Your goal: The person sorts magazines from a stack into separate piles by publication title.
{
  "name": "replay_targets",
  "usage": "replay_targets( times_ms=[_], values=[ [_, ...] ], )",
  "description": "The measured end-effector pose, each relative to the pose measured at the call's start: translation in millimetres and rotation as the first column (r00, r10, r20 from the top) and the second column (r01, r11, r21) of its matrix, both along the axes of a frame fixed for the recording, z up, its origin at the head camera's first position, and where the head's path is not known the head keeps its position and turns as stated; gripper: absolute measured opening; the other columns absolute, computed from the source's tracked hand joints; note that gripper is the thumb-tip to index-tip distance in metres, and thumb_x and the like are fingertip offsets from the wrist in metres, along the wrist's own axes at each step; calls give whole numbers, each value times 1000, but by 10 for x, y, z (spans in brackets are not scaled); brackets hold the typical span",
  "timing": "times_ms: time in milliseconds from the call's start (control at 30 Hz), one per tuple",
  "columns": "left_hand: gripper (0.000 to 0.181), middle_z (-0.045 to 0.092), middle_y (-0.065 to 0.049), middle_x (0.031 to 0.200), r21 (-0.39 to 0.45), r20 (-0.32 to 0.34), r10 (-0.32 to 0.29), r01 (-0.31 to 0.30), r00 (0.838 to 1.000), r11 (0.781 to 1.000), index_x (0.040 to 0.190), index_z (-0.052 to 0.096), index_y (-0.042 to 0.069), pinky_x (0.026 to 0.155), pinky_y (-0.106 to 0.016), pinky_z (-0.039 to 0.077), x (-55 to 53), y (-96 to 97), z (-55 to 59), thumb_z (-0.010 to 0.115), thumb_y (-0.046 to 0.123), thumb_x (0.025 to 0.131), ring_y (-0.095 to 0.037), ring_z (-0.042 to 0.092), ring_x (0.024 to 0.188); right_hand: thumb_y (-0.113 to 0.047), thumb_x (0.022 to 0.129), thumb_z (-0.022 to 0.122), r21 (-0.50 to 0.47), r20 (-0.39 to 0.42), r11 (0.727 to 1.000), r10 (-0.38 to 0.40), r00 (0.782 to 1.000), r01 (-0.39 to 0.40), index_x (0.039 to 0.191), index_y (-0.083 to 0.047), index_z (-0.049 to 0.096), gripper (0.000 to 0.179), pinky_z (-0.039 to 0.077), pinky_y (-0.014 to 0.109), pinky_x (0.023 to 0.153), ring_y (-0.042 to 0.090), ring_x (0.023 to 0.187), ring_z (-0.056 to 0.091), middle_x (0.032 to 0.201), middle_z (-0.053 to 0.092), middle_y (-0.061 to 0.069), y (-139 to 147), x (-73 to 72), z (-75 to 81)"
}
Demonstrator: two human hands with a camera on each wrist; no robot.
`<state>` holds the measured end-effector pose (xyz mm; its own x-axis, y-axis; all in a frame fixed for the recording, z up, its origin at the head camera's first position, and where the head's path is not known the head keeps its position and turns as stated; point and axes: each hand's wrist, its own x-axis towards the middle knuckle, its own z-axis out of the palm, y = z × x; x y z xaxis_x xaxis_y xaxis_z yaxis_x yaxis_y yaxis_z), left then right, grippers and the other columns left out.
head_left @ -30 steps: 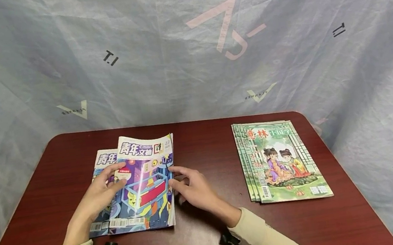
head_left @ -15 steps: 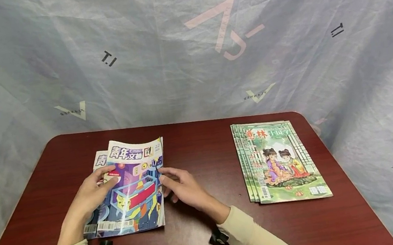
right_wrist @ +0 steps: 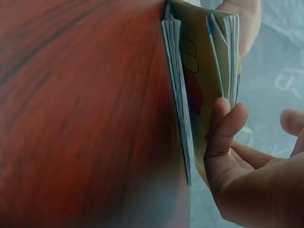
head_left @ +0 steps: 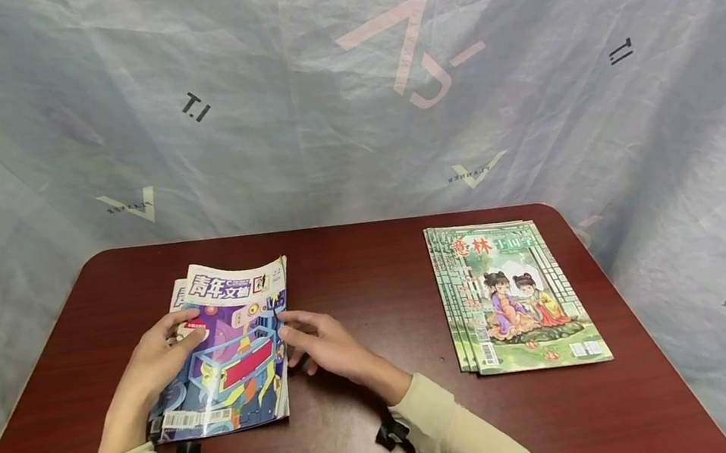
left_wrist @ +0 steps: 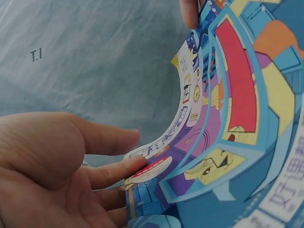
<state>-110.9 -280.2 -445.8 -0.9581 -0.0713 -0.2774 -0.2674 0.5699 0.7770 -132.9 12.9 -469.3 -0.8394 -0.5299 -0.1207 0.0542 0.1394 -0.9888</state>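
Note:
A magazine with a purple and blue cover is raised at a slight tilt on the table's left side, its cover curved. My left hand holds its left edge; in the left wrist view, fingertips lie on the cover while other fingers pass behind the edge. My right hand holds the right edge, with curled fingers against the page edges in the right wrist view. Beneath lies a similar magazine, mostly hidden, sticking out at the upper left. A gap separates the lower pages from the raised magazine.
Several green magazines lie in a slightly fanned stack on the right of the dark red table. A grey printed cloth hangs behind the table and along its sides.
Both hands have shifted left with the upper magazine, which now covers more of the one beneath. The green stack has stayed in place.

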Motion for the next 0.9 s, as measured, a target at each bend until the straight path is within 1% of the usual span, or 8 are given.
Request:
replay_targets(
  times_ms=[167, 367, 467, 567, 667, 733, 800, 900],
  values=[
    [66, 54, -40, 134, -7, 14, 5, -5, 1000, 1000, 167, 35, -7, 72, -34, 62, -10, -34, -25, 58, 29, 116, -32, 70, 92, -27, 115, 60, 18, 9, 999, 31, 999, -31, 161, -1, 55, 53, 53, 26, 58, 38, 90, 76, 133, 75, 18, -3, -6, -12],
    [68, 51, -41, 139, -56, 28, -3, 5, 1000, 998, 167, 34, -8, 75, -35, 60, -16, -37, -8, 58, 31, 116, -36, 70, 97, -30, 116, 59, 38, 35, 998, 47, 998, -48, 163, -1, 53, 55, 53, 25, 58, 33, 89, 76, 134, 73, 18, 7, -24, -37],
    [68, 49, -42, 143, -102, 29, -19, 22, 999, 994, 166, 33, -8, 82, -44, 58, -12, -20, 15, 56, 32, 116, -42, 66, 104, -29, 116, 60, 49, 41, 998, 36, 999, -38, 163, 0, 52, 56, 53, 26, 58, 32, 89, 76, 138, 71, 18, 5, -19, -34],
    [68, 46, -44, 147, -157, 13, -43, 45, 999, 987, 165, 34, -10, 92, -58, 55, -7, 0, 39, 56, 31, 116, -49, 59, 112, -28, 115, 62, 63, 50, 998, 17, 999, -20, 163, 0, 51, 56, 53, 27, 58, 34, 89, 76, 142, 69, 17, 2, -4, -26],
    [67, 42, -47, 149, -204, -4, -59, 57, 998, 977, 162, 34, -13, 100, -70, 49, 2, 8, 57, 57, 30, 116, -55, 51, 119, -27, 114, 63, 72, 57, 997, 4, 998, -8, 163, -2, 50, 57, 53, 28, 59, 35, 92, 76, 145, 67, 17, 0, 14, -17],
    [67, 39, -48, 148, -221, -11, -58, 54, 998, 974, 160, 35, -15, 102, -74, 46, 10, 8, 65, 57, 28, 115, -57, 47, 121, -27, 113, 65, 76, 54, 997, -3, 999, -1, 164, -2, 50, 58, 54, 28, 59, 36, 94, 76, 147, 66, 17, -4, 24, -12],
    [67, 37, -48, 147, -233, -10, -53, 49, 999, 971, 160, 35, -16, 103, -74, 45, 22, 13, 68, 57, 28, 115, -58, 44, 122, -25, 112, 67, 77, 48, 997, -10, 999, 7, 164, -1, 50, 60, 56, 30, 60, 37, 95, 76, 146, 65, 18, -9, 35, -10],
    [67, 38, -48, 147, -238, -9, -50, 46, 999, 970, 160, 35, -16, 103, -74, 46, 36, 27, 65, 58, 27, 114, -58, 44, 122, -21, 109, 70, 87, 33, 996, -21, 999, 18, 162, 1, 51, 60, 59, 33, 60, 36, 93, 76, 143, 67, 18, -17, 51, -8]
  ],
)
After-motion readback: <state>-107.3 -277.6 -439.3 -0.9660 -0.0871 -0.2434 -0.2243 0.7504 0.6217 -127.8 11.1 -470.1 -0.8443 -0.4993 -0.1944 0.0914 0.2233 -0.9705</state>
